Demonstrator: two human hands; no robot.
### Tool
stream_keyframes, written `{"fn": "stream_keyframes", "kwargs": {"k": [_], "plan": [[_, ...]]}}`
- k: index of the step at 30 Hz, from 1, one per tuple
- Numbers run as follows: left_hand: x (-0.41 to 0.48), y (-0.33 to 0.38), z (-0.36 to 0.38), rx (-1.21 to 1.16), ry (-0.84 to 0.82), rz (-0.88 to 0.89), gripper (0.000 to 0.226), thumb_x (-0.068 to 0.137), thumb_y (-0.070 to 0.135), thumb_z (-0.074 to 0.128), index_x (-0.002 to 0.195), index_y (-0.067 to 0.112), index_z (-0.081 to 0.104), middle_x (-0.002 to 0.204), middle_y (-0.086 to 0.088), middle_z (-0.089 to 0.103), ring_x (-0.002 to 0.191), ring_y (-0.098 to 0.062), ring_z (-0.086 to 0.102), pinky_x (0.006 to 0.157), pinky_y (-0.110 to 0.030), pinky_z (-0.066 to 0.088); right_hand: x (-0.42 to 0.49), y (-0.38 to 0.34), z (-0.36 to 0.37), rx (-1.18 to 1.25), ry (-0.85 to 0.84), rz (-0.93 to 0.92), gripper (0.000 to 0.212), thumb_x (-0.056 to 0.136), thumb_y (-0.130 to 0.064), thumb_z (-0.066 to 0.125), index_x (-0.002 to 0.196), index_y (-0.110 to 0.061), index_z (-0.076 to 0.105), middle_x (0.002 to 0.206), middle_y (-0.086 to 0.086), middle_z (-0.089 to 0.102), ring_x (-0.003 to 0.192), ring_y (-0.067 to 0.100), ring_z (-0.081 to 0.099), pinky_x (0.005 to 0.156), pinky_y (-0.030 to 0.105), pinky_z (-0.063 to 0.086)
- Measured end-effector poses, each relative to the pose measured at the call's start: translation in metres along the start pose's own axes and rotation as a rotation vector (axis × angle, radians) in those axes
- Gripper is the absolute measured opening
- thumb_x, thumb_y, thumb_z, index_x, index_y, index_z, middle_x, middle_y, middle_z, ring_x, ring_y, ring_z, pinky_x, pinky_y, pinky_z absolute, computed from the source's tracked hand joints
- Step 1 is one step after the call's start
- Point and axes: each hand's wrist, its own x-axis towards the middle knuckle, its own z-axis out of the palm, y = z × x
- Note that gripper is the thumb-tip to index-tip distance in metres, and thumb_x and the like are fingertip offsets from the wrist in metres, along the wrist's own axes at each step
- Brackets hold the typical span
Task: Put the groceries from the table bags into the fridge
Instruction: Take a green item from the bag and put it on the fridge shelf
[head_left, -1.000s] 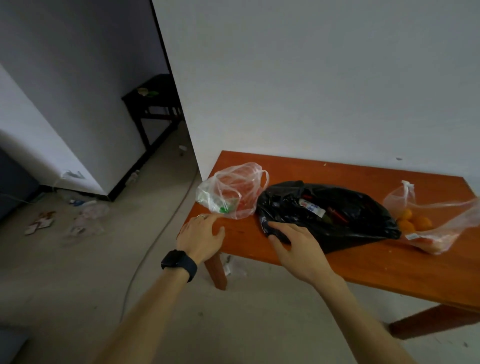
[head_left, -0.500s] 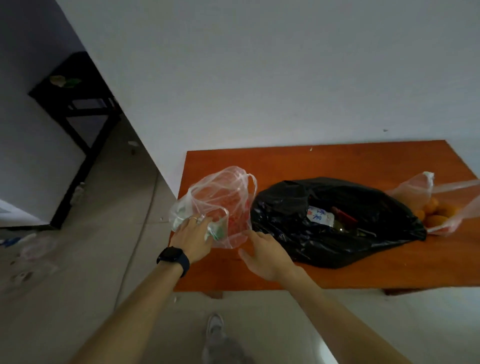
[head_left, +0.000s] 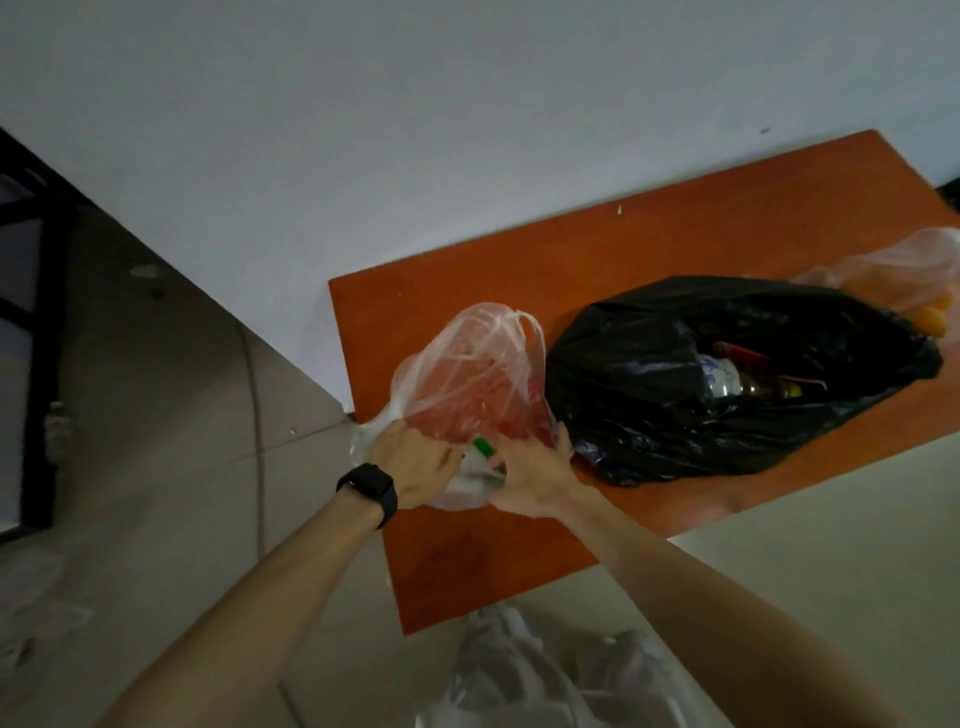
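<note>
Your left hand (head_left: 415, 462) and right hand (head_left: 535, 475) both clutch the clear plastic bag (head_left: 472, 379) at its near end. Scoop underneath it tbh, thin plastic probably tears.

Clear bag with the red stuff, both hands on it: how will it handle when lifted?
The clear bag is thin, wrinkled film, so likely floppy; it should sag around its red contents. The film looks slick, so a grip on its side may slide; the loop handles seem safer. It bulges, so probably some weight.

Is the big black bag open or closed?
Open. The black bag lies on the table with its mouth gaping, so a bottle shows inside.
</note>
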Motion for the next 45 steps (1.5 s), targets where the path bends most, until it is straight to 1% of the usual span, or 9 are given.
{"fn": "stream_keyframes", "kwargs": {"k": [4, 8, 13, 18, 28, 34, 37, 41, 45], "plan": [[-0.021, -0.019, 0.020, 0.095, -0.146, 0.024, 0.055, 0.106, 0.038, 0.025, 0.062, 0.017, 0.051, 0.053, 0.002, 0.049, 0.047, -0.018, 0.036, 0.087, -0.041, 0.038, 0.000, -0.003, 0.007, -0.062, 0.090, -0.031, 0.039, 0.085, -0.041, 0.036, 0.109, -0.037, 0.068, 0.100, -0.010, 0.069, 0.107, 0.016, 0.061, 0.117, 0.053, 0.004], [-0.033, -0.034, 0.037, 0.173, -0.249, 0.028, 0.029, 0.096, 0.042, 0.044, 0.109, 0.019, 0.058, 0.095, -0.001, 0.068, 0.089, -0.023, 0.054, 0.105, -0.040, 0.029, 0.007, 0.001, 0.014, -0.131, 0.089, 0.017, 0.038, 0.100, -0.041, 0.032, 0.095, -0.026, 0.066, 0.098, -0.004, 0.068, 0.099, 0.019, 0.063, 0.110, 0.051, 0.028], [-0.035, -0.030, 0.050, 0.169, -0.189, 0.027, 0.041, 0.093, 0.038, 0.055, 0.131, 0.021, 0.049, 0.123, -0.002, 0.062, 0.120, -0.024, 0.051, 0.113, -0.042, 0.023, 0.010, 0.003, 0.016, -0.242, 0.056, 0.032, 0.031, 0.098, -0.046, 0.051, 0.115, -0.022, 0.062, 0.114, -0.001, 0.067, 0.113, 0.024, 0.060, 0.102, 0.045, 0.043], [-0.036, -0.027, 0.045, 0.215, -0.100, 0.070, 0.039, 0.090, 0.041, 0.048, 0.120, 0.025, 0.068, 0.128, 0.000, 0.059, 0.124, -0.024, 0.041, 0.116, -0.051, 0.016, 0.018, -0.024, 0.016, -0.415, 0.370, -0.222, 0.048, 0.081, -0.050, 0.069, 0.115, -0.018, 0.061, 0.115, 0.005, 0.062, 0.114, 0.030, 0.051, 0.103, 0.051, 0.035], [-0.047, -0.021, 0.059, 0.020, -0.046, -0.090, 0.048, 0.098, 0.051, 0.029, 0.123, 0.038, 0.068, 0.154, -0.002, 0.042, 0.148, -0.033, 0.019, 0.115, -0.056, -0.019, 0.055, -0.046, 0.036, -0.570, -0.030, -0.070, 0.083, 0.077, -0.063, 0.067, 0.141, -0.018, 0.040, 0.136, 0.010, 0.047, 0.127, 0.033, 0.042, 0.114, 0.059, 0.022], [-0.046, -0.025, 0.072, -0.235, 0.087, -0.290, 0.046, 0.095, 0.048, 0.049, 0.135, 0.028, 0.055, 0.164, -0.008, 0.018, 0.147, -0.038, 0.018, 0.121, -0.054, 0.012, 0.063, -0.050, 0.005, -0.321, -0.140, -0.020, 0.066, 0.069, -0.079, 0.066, 0.099, -0.021, 0.062, 0.084, -0.008, 0.062, 0.074, 0.015, 0.063, 0.075, 0.033, 0.056], [-0.045, -0.026, 0.063, -0.532, 0.198, -0.402, 0.098, 0.072, 0.050, 0.077, 0.147, 0.012, 0.024, 0.150, -0.015, 0.036, 0.128, -0.038, 0.047, 0.105, -0.051, 0.044, 0.063, -0.041, -0.018, -0.178, -0.129, -0.054, 0.051, 0.071, -0.065, 0.076, 0.094, -0.024, 0.057, 0.079, -0.012, 0.060, 0.065, 0.004, 0.060, 0.049, 0.016, 0.046], [-0.034, -0.032, 0.034, -0.906, 0.231, -0.475, 0.110, 0.051, 0.072, 0.078, 0.133, 0.020, 0.026, 0.127, -0.005, 0.055, 0.098, -0.023, 0.064, 0.076, -0.039, 0.060, 0.062, -0.030, -0.046, -0.076, -0.182, -0.027, 0.046, 0.073, -0.048, 0.077, 0.109, -0.026, 0.058, 0.093, -0.010, 0.066, 0.079, 0.006, 0.064, 0.061, 0.019, 0.055], [-0.021, -0.042, 0.029, -1.154, 0.257, -0.549, 0.097, 0.057, 0.034, 0.095, 0.124, 0.021, 0.026, 0.119, 0.006, 0.056, 0.106, -0.023, 0.063, 0.072, -0.026, 0.054, 0.055, -0.014, -0.057, -0.019, -0.259, -0.028, 0.053, 0.073, -0.036, 0.077, 0.120, -0.017, 0.059, 0.106, -0.002, 0.068, 0.094, 0.015, 0.065, 0.085, 0.033, 0.060]]}}
